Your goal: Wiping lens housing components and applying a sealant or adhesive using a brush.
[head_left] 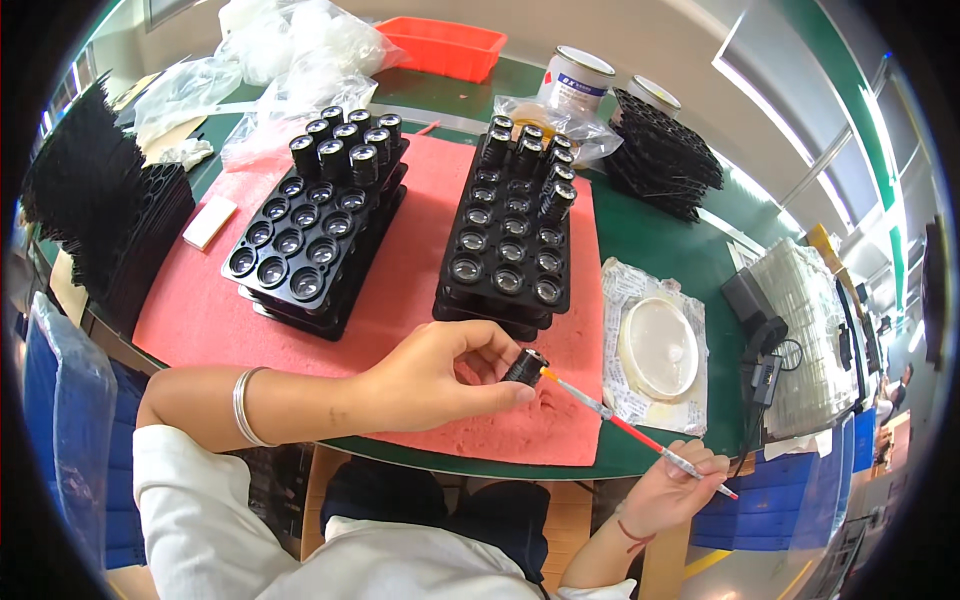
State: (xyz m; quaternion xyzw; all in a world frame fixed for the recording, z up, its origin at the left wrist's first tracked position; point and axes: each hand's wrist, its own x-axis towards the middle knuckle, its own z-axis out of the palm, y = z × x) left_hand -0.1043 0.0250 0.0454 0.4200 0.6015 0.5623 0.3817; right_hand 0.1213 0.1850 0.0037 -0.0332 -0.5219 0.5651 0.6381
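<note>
Hiding part of a black cylinder [524, 367]: left hand [440, 368]

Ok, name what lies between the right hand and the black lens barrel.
In the head view, a thin red-and-silver brush runs from the right hand to the lens barrel.

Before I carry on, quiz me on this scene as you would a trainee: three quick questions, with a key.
1. What does the left hand hold?
2. True or false: the round white shallow dish lies to the right of the pink sheet.
3. Pick one. The thin red-and-silver brush-like tool is held by (a) the left hand, (b) the right hand, (c) neither hand.

Key
1. A short black ridged cylinder.
2. True.
3. b.
</note>
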